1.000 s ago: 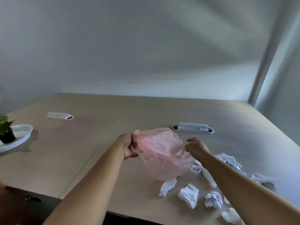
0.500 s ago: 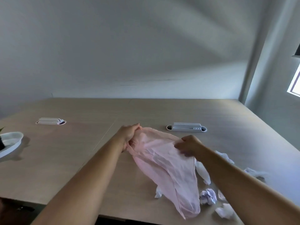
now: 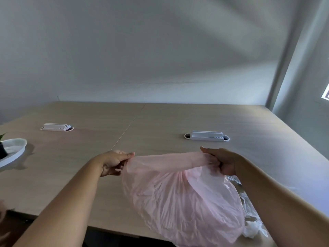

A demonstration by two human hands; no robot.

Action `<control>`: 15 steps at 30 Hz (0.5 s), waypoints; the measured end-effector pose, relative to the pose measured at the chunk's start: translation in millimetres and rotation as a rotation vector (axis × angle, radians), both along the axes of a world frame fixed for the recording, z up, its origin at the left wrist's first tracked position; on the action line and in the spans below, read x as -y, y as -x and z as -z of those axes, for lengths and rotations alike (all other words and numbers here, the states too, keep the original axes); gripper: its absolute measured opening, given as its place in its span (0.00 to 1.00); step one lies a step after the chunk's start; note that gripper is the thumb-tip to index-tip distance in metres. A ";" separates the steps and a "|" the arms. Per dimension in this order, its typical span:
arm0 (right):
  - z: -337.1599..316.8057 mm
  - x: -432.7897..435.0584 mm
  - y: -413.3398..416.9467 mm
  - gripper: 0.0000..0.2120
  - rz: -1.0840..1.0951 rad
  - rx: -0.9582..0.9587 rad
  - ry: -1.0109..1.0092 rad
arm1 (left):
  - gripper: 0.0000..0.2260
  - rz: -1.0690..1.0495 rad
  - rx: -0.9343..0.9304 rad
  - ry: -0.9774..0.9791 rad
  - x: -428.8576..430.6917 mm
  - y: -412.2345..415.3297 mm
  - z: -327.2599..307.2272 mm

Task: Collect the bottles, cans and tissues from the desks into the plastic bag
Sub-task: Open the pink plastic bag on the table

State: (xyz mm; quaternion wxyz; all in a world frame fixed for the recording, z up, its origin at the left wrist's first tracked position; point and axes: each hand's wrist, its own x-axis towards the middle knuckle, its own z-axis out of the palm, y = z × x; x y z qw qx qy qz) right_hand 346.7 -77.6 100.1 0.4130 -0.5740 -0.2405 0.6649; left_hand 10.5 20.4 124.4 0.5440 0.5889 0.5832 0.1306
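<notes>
While pink bag (image 3: 181,202) is stretched open, rim gripped by left hand (image 3: 114,162) and right hand (image 3: 222,163), tissues (image 3: 252,227) are seen uncollected on desk (image 3: 160,122).

Left hand (image 3: 114,162) and right hand (image 3: 219,162) grip the pink plastic bag (image 3: 181,202) at its mouth, stretched wide above the counter (image 3: 71,166) (crumpled tissues (image 3: 252,227) beside it).

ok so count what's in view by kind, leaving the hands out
pink plastic bag: 1
white cable boxes: 2
white dish: 1
potted plant: 1
tissues: mostly hidden behind the bag, cannot count
total counted: 5
</notes>
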 end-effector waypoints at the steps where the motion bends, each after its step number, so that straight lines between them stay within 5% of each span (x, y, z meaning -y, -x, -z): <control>1: -1.7 -3.6 3.7 0.23 0.002 -0.001 -0.016 | 0.09 0.012 -0.101 -0.083 -1.9 1.9 1.7; 3: -9.4 -11.1 13.8 0.24 0.002 -0.035 -0.053 | 0.08 -0.054 -0.179 -0.403 0.0 -5.1 -0.2; 6: -24.5 -25.9 31.2 0.24 -0.007 -0.018 -0.102 | 0.17 -0.011 0.054 -0.881 35.0 -45.1 -7.0; 9: -36.3 -40.5 39.5 0.23 -0.045 0.009 -0.110 | 0.32 0.342 -0.280 -1.253 72.6 -94.3 20.4; 12: -50.3 -42.1 41.1 0.20 -0.130 0.066 -0.127 | 0.28 0.292 -0.504 -1.235 77.1 -120.9 44.6; 15: -63.4 -31.9 39.9 0.12 -0.245 0.587 -0.303 | 0.20 0.220 -0.656 -1.173 66.3 -133.5 36.2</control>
